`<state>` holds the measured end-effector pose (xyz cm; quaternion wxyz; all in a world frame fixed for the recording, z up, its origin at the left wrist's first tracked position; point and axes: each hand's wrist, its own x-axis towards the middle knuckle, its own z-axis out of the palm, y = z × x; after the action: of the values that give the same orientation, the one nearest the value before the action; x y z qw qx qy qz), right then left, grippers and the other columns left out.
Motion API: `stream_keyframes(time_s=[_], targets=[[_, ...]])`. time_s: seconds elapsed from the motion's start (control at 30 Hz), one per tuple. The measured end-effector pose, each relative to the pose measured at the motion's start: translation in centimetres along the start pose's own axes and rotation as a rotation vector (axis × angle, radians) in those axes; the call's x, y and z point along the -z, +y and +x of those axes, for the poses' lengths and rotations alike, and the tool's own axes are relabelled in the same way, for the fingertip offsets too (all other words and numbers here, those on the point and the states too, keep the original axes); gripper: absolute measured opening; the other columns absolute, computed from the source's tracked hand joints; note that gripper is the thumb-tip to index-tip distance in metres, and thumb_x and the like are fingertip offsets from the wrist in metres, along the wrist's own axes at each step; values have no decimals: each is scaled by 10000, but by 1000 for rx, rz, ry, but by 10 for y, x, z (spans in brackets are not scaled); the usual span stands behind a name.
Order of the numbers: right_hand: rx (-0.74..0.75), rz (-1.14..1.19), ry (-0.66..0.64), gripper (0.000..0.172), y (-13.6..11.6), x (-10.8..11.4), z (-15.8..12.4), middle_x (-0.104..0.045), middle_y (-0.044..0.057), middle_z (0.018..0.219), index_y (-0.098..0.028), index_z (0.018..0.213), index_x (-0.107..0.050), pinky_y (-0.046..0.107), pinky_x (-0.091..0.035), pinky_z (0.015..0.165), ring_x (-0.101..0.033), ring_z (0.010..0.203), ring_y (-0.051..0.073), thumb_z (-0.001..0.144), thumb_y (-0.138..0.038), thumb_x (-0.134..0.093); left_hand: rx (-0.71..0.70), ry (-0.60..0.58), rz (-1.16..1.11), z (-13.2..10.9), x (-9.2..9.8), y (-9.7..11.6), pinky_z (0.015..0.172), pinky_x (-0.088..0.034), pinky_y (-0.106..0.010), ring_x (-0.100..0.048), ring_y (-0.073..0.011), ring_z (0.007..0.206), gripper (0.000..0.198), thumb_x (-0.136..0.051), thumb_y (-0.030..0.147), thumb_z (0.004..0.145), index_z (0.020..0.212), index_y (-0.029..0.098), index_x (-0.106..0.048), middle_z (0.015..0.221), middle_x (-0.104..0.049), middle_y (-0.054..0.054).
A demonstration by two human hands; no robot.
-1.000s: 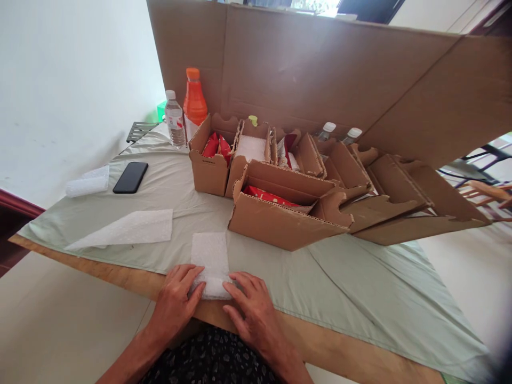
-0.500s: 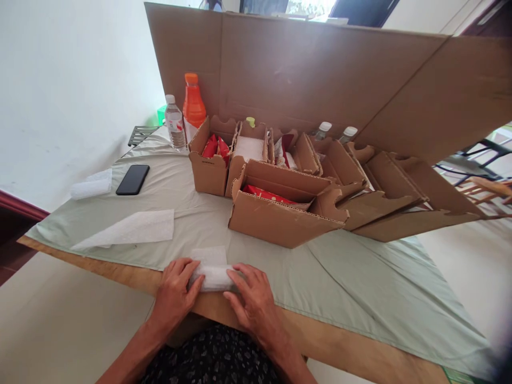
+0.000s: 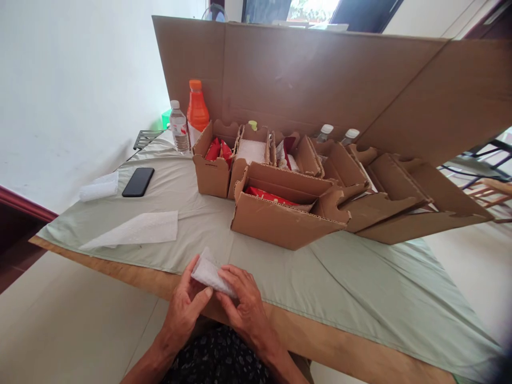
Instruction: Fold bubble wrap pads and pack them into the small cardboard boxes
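Observation:
A small roll of white bubble wrap (image 3: 212, 274) is held between my two hands, tilted, just above the table's front edge. My left hand (image 3: 188, 296) grips its left end, the thumb against the near side. Around the right end close the fingers of my right hand (image 3: 240, 293), partly covering it. Whether anything is wrapped inside cannot be seen. Further left, a loose sheet of bubble wrap (image 3: 152, 228) lies flat on the cloth. Another bubble wrap roll (image 3: 99, 190) rests at the table's left edge.
Beyond my hands stands an open cardboard box (image 3: 280, 224) with a red packet (image 3: 272, 196) inside. More cardboard boxes (image 3: 214, 178) line up behind it. A phone (image 3: 138, 182), a water bottle (image 3: 178, 130) and an orange bottle (image 3: 197, 109) are at the left. A tall cardboard panel (image 3: 300, 80) stands behind.
The bubble wrap roll was lying on the table edge with a flat flap behind it. Now it is lifted, tilted and rolled up, with both hands closed around it.

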<state>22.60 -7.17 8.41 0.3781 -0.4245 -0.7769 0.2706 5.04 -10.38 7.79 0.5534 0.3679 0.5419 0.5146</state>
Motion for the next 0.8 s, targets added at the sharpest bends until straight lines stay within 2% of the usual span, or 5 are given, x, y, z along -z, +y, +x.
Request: stream_keyframes(time_s=[0.13, 0.27, 0.5, 0.67, 0.8], targets=[[-65, 90, -131, 411, -5, 0, -14, -631, 57, 1404, -292, 1392, -545, 419, -466, 1075, -571, 1281, 225, 984, -251, -583, 108, -46, -210, -2, -13, 0, 1159, -394, -397, -528, -296, 1368, 814, -697, 399, 877, 1580, 248, -315, 1480, -585, -103], [-98, 105, -7, 380, -6, -5, -19, -692, 54, 1267, -282, 1324, -557, 400, -508, 992, -627, 1144, 213, 965, -159, -568, 158, -80, -343, -8, -18, -5, 1145, -392, -397, -551, -276, 1335, 793, -672, 380, 907, 1591, 300, -279, 1472, -591, -75], [89, 36, 136, 407, -14, 3, -15, -715, 58, 1118, -264, 1305, -538, 388, -516, 886, -645, 1007, 209, 950, -67, -514, 151, -132, -364, -8, -21, -2, 1150, -383, -375, -542, -269, 1329, 655, -735, 359, 852, 1462, 259, -518, 1382, -656, -61], [-34, 200, 136, 355, -17, 1, -15, -716, 36, 1095, -278, 1272, -575, 330, -541, 869, -655, 997, 180, 974, -96, -507, 202, -158, -320, -8, -22, -6, 1157, -386, -460, -585, -320, 1275, 628, -746, 346, 779, 1371, 187, -610, 1229, -734, -95], [-70, 97, 174, 282, -9, -1, -16, -713, 41, 1099, -282, 1201, -650, 369, -519, 901, -636, 1016, 196, 987, -143, -530, 136, -289, -129, -8, -19, -5, 1208, -318, -500, -502, -330, 1374, 675, -663, 229, 761, 1425, 188, -547, 1354, -666, -98]])
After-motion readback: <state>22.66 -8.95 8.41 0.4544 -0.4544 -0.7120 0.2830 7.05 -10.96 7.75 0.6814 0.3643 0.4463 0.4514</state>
